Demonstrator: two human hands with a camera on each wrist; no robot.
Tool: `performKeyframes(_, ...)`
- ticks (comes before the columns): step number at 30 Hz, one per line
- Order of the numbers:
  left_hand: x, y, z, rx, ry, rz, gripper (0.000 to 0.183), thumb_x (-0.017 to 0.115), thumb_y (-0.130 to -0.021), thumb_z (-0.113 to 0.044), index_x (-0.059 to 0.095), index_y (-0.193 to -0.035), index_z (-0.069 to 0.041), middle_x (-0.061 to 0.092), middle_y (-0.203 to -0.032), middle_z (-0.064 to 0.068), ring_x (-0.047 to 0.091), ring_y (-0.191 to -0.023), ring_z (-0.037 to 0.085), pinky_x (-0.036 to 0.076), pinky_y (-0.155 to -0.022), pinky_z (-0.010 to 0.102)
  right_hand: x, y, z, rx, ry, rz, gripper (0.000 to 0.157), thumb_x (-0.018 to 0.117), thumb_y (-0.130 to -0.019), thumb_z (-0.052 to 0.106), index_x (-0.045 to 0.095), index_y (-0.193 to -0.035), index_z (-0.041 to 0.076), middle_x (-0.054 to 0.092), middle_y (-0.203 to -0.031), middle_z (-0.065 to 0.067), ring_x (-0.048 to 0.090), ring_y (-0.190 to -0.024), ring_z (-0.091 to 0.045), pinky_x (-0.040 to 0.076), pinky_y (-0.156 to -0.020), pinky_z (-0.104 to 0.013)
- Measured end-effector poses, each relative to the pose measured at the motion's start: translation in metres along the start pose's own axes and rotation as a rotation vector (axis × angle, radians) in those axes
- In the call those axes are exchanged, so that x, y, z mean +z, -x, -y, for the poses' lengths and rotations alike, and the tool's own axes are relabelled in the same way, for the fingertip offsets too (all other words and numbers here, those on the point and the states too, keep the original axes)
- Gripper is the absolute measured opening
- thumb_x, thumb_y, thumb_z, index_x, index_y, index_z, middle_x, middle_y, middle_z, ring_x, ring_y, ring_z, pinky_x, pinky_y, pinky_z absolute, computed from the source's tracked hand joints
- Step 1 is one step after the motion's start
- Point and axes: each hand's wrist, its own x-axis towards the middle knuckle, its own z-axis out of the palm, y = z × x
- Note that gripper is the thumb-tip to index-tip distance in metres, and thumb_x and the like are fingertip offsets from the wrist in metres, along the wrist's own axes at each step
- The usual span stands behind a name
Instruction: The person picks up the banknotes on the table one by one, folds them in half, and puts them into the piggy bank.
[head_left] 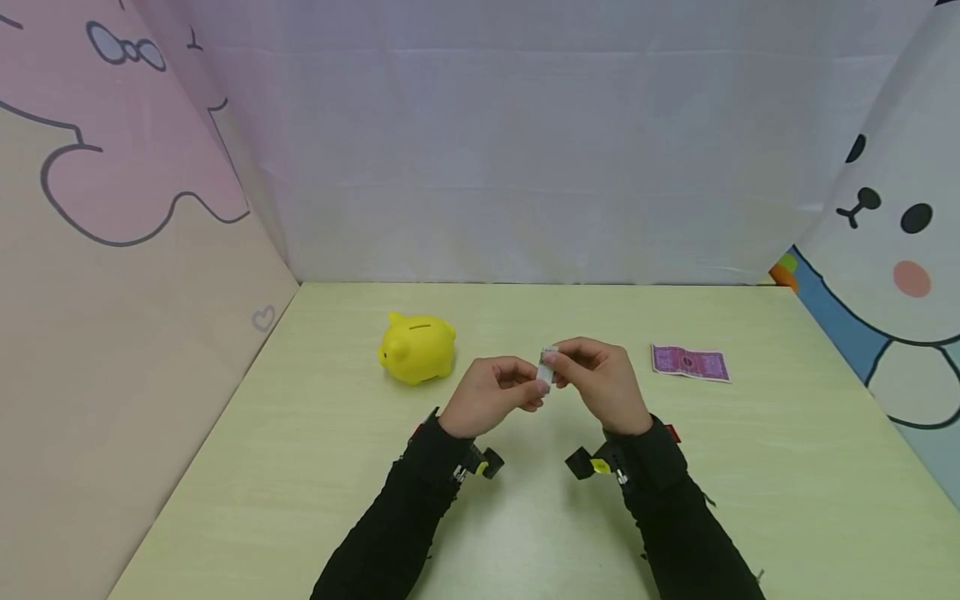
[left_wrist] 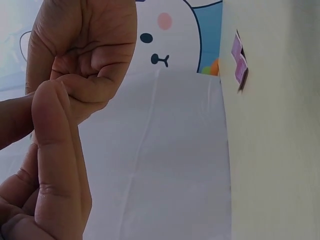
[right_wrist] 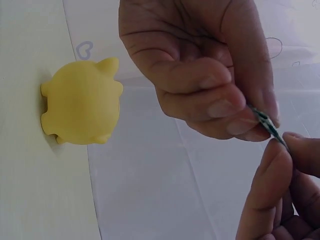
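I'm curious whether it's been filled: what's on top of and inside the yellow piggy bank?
The yellow piggy bank has a narrow dark slot on top, with nothing sticking out. Its inside is hidden by its walls, so what it holds, if anything, cannot be seen.

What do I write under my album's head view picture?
Between yellow piggy bank and purple banknote, left hand and right hand pinch a small pale slip.

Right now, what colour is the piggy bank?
The piggy bank is bright yellow, showing best in the head view.
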Motion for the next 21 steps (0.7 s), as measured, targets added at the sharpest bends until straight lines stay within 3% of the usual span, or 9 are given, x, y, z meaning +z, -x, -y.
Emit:
performKeyframes(13, 0.0000, -0.0002, 0.0025, -0.008, -0.057, -0.051, 0.017, 0.066, -0.093, -0.009, 0.069, -0.102, 0.005, 0.071, -0.095, 0.022, 0.066, -0.070, 0.006, 0.060, -0.073, 0.028, -0.0022, 0.0008, -0.0002, 0.046, -0.012, 0.081, 0.023, 0.065, -0.095, 0.013, 0.068, -0.108, -0.007, 0.070, -0.084, 0.011, 0.066, -0.077, -0.009, 0.058, -0.074, -0.025)
performKeyframes(21, -0.0022, -0.0008, 0.0050, -0.017, -0.065, -0.044, 0.016, 0.066, -0.093, -0.009, 0.070, -0.100, 0.004, 0.071, -0.095, 0.022, 0.066, -0.070, 0.006, 0.060, -0.073, 0.029, -0.0037, 0.0007, 0.0003, 0.071, 0.034, 0.117, 0.021, 0.064, -0.094, 0.010, 0.069, -0.108, -0.004, 0.070, -0.092, -0.001, 0.067, -0.080, -0.018, 0.058, -0.075, -0.029)
